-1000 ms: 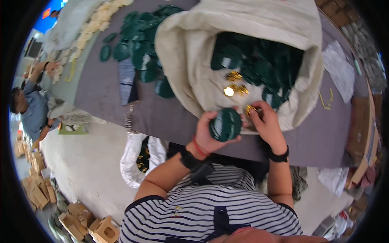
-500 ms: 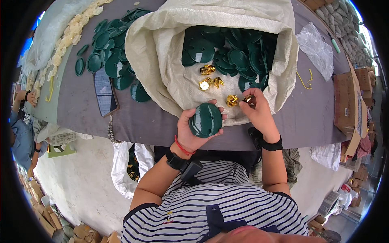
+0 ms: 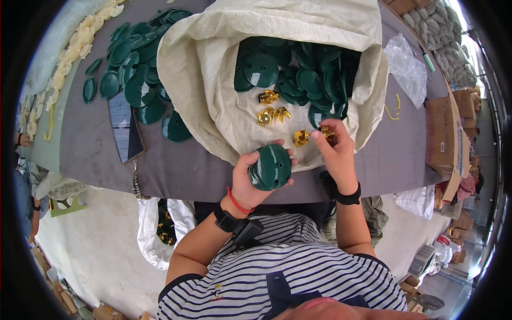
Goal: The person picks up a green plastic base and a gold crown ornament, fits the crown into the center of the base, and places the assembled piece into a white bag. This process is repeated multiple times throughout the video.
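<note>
The grey surface (image 3: 397,162) spans the work area, its near edge running before the person. A pale sack (image 3: 213,69) lies across its middle, mouth toward the near edge, stocked with green discs (image 3: 262,70). A cardboard box (image 3: 441,130) stands at the right edge. Below the near edge, at left, a white bag (image 3: 146,232) contains green and gold parts; whether these are joined cannot be told.

Left of the sack, a pile (image 3: 140,92) of further discs extends toward the far edge, with a phone (image 3: 126,128) just beside it. Room for moving: grey surface shows between sack and box, and between phone and sack along the near edge. The sack's rim bounds reach at its mouth.

The left hand (image 3: 246,175) cups one green disc (image 3: 270,167) over the near edge's middle, fingers curled around it. The right hand (image 3: 340,153) pinches a gold piece (image 3: 327,136) at the sack's mouth. Progress, as judged: one disc and one gold piece are in hand, unjoined; four loose gold pieces (image 3: 301,138) and many discs are unhandled.
</note>
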The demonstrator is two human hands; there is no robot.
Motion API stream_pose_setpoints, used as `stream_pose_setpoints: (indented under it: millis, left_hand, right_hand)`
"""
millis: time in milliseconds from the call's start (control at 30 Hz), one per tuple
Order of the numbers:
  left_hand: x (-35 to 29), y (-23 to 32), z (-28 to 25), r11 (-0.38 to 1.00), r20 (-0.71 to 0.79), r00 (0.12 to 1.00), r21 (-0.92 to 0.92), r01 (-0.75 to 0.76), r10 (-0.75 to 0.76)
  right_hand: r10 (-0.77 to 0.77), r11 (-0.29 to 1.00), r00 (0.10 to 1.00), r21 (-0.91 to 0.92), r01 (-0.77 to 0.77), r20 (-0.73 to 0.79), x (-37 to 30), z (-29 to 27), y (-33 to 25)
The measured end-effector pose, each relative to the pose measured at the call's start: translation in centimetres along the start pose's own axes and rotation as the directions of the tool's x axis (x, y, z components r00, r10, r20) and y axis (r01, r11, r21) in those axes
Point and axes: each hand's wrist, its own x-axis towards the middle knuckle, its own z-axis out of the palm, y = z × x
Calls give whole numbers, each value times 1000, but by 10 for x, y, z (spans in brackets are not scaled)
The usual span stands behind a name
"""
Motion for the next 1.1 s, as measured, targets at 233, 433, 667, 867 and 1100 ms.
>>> stream_pose_setpoints:
  millis: [233, 433, 667, 867, 1100]
  left_hand:
    - [3, -1, -5, 999, -8, 1000, 29, -18, 18]
    - [4, 0, -4, 999, 4, 1000, 38, -20, 20]
    - [4, -1, -7, 1000, -2, 1000, 24, -16, 16]
    - [4, -2, -7, 1000, -9, 1000, 12, -14, 14]
    - [4, -1, -6, 998, -13, 1000, 49, -26, 26]
  right_hand:
    - [-30, 997, 999, -76, 32, 27, -3, 1, -3]
    - [-208, 943, 975, -246, 223, 84, -3, 4, 1]
    - [-285, 857, 949, -406, 316, 137, 1, 9, 3]
    - [-261, 813, 941, -477, 335, 217, 4, 8, 1]
    - [-77, 952, 990, -285, 108, 119, 3, 0, -7]
